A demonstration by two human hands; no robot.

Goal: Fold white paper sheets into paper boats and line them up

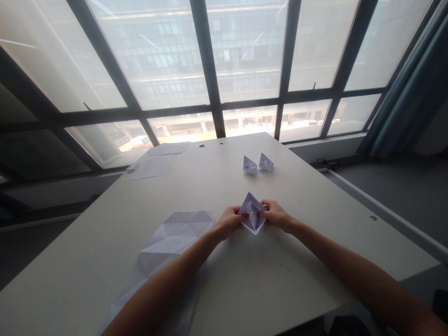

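Between my two hands is a folded paper boat (pixel 252 210), tilted so that its hollow and middle peak face me. My left hand (pixel 231 220) pinches its left corner, thumb on the inside. The right corner is gripped the same way by my right hand (pixel 275 212). Both hands are closed on the paper, just above the white table (pixel 297 270). The fingers behind the paper are hidden. Farther back stand two finished-looking paper boats, a left one (pixel 249 165) and a right one (pixel 266 162), side by side.
Creased white sheets (pixel 175 235) lie under and beside my left forearm. Flat paper sheets (pixel 154 165) rest at the table's far left, near a small white object (pixel 131 168). Large windows (pixel 245 51) rise behind the table. A blue curtain (pixel 402 98) hangs at right.
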